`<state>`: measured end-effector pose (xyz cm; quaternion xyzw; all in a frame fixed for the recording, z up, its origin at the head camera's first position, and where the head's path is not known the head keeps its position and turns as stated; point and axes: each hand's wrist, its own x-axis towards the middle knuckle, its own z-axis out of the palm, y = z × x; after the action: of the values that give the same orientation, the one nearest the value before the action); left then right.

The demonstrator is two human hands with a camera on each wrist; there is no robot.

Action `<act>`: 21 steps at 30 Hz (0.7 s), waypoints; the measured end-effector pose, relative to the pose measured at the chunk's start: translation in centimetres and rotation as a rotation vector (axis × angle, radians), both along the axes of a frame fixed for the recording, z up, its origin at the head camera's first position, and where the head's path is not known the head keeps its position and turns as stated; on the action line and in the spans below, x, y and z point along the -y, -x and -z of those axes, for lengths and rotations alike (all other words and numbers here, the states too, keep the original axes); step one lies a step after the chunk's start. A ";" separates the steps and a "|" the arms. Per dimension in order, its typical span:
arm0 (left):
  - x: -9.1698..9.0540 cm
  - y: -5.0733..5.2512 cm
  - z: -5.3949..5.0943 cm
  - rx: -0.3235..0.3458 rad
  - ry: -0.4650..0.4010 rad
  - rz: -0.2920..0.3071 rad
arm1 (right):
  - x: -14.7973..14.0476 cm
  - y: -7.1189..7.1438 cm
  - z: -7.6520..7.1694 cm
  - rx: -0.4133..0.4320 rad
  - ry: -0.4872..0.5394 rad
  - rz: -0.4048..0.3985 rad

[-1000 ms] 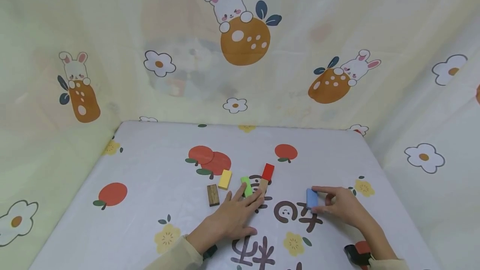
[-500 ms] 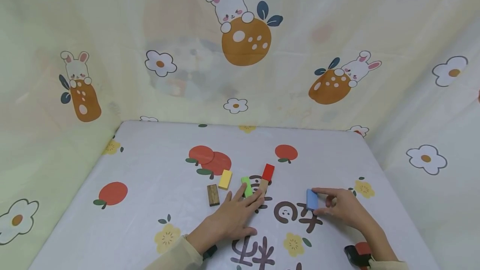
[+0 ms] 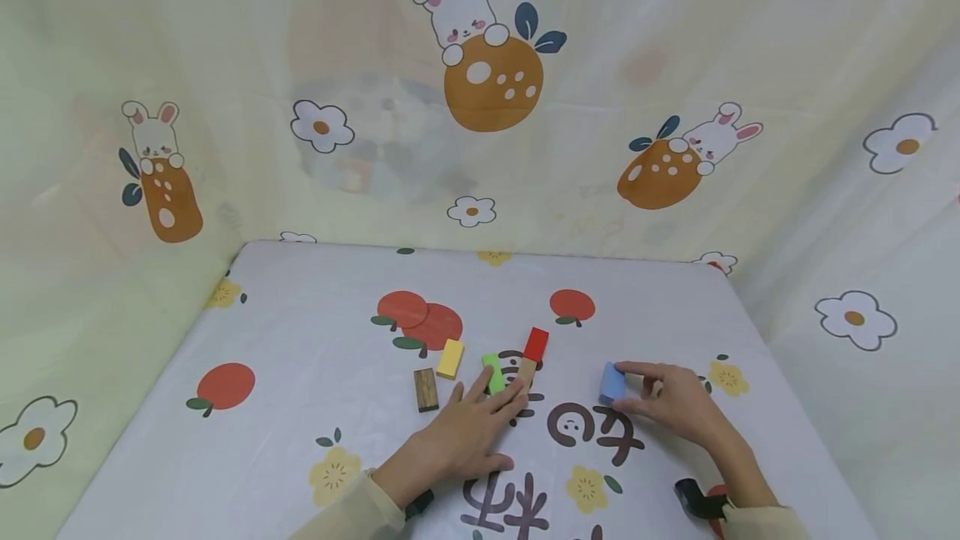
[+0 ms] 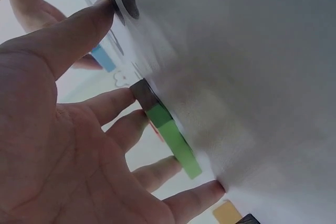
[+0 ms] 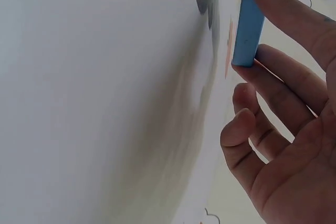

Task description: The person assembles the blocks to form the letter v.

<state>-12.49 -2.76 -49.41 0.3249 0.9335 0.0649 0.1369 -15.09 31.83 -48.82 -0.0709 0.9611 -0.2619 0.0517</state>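
Note:
Between thumb and fingertips, my right hand (image 3: 678,402) pinches a blue block (image 3: 612,383) right of the other blocks; the right wrist view shows the same blue block (image 5: 248,27) up close. Whether it touches the cloth is hard to tell. My left hand (image 3: 465,436) lies spread with extended fingers at the near side of a green block (image 3: 493,373) and a tan block (image 3: 527,373), its fingertips touching them. In the left wrist view, fingertips meet the green block (image 4: 178,148). A red block (image 3: 536,344) adjoins the tan block's far end.
Left of the green block lie a yellow block (image 3: 450,359) and a dark wood-grain block (image 3: 426,390). A white printed cloth (image 3: 300,407) covers the table. Patterned curtains (image 3: 360,182) rise at the back and both sides.
My right hand has shifted slightly left and away from me with the blue block, which now leans at a different angle. The left hand and the other blocks stay put.

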 end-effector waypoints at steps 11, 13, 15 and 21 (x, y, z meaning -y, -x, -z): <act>0.1 0.2 0.1 -0.005 0.002 0.004 | 2.3 2.0 0.6 -0.055 0.034 0.018; 0.1 0.2 0.2 0.001 0.002 0.002 | 2.8 2.5 0.6 -0.061 0.041 0.018; 0.0 0.3 0.3 0.001 0.002 0.002 | 3.2 2.9 0.6 -0.063 0.047 0.020; 0.0 0.2 0.5 0.005 0.003 0.000 | 4.3 4.3 0.9 -0.064 0.042 0.021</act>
<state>-12.69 -2.76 -49.87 0.3245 0.9333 0.0645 0.1397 -19.36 27.56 -49.68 -0.0702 0.9572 -0.2803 0.0164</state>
